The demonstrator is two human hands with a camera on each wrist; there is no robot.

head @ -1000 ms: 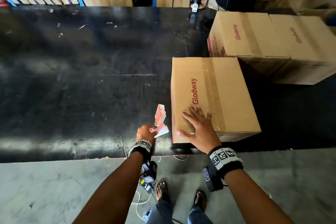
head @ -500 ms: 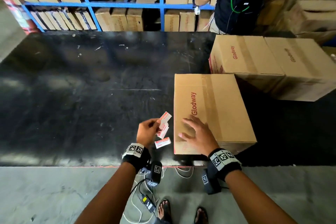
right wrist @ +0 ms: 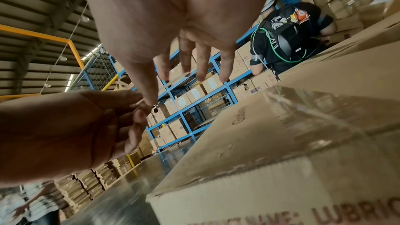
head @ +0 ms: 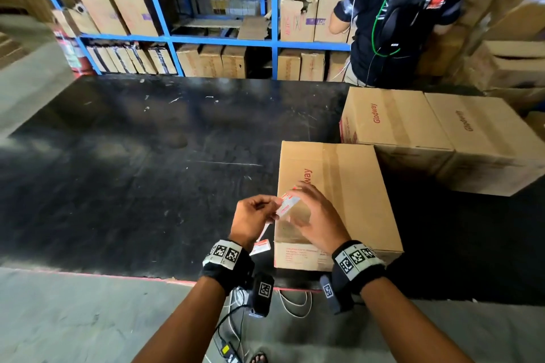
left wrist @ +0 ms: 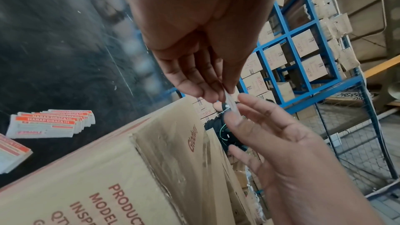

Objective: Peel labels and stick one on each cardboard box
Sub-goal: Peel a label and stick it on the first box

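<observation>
Both hands meet on one small white label with a red band (head: 288,203): my left hand (head: 253,219) pinches it, my right hand (head: 317,215) nips its edge, just above the near brown cardboard box (head: 348,186). Judging by the thin paper, a hurried peel could tear or curl it.

Black tabletop (head: 124,174) left of the nearest taped brown cardboard box (head: 351,186) is open; two more brown cardboard boxes (head: 436,132) block the right rear.
</observation>
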